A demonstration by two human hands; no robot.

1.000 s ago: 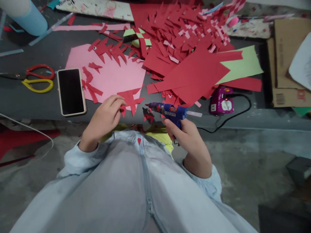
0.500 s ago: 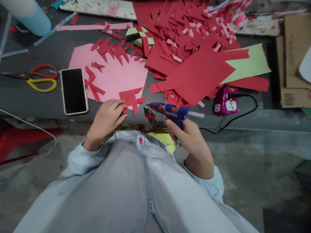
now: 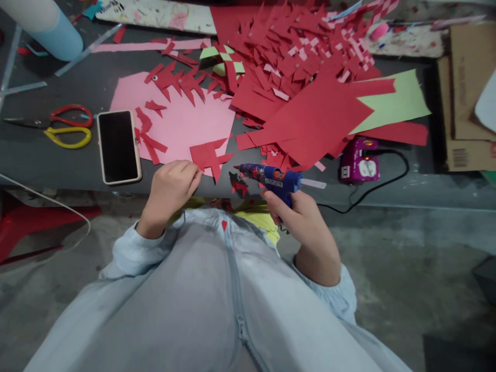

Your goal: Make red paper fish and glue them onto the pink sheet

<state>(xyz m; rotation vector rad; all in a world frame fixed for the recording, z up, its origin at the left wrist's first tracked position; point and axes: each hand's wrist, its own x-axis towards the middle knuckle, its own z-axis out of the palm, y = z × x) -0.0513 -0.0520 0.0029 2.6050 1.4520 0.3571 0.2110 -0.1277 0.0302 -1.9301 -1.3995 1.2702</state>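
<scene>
My left hand (image 3: 170, 188) rests at the table's near edge, fingers curled in a pinch on the corner of a red cut paper shape (image 3: 209, 155) that lies partly on a pink sheet (image 3: 182, 121). My right hand (image 3: 296, 212) is closed round the grip of a blue hot glue gun (image 3: 273, 178), whose nozzle points left toward the red shape. A glue stick pokes out of the gun's back end.
A phone (image 3: 118, 146) lies left of my left hand, with red and yellow scissors (image 3: 64, 126) beyond it. A big heap of red paper pieces (image 3: 306, 72) covers the far table. A purple power socket (image 3: 358, 166) with a black cord sits to the right, cardboard boxes (image 3: 465, 93) beyond.
My left hand's fingers have curled tighter on the corner of the red shape. The glue gun and my right hand have barely moved.
</scene>
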